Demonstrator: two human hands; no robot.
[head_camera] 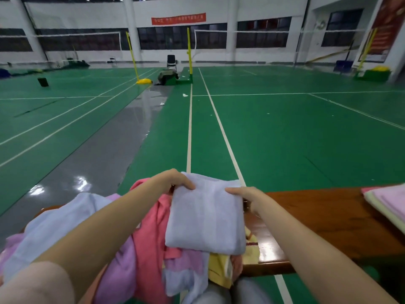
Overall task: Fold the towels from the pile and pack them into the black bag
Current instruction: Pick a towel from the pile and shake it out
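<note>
Just then the folded pale-blue towel (206,218) lay atop the loose pile (140,242) at the bench (317,218) edge, w/ left hand (175,179) gripping its far-left corner & right hand (247,197) pinching its far-right edge. Folded stack (388,205) sat well apart, far right.

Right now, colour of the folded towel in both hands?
Pale lavender-blue, plain; the folded towel shows best in the head view.

pale blue towel (206,218): folded, flat atop pile | towel pile (151,249): mixed colours, loose, crumpled
</note>
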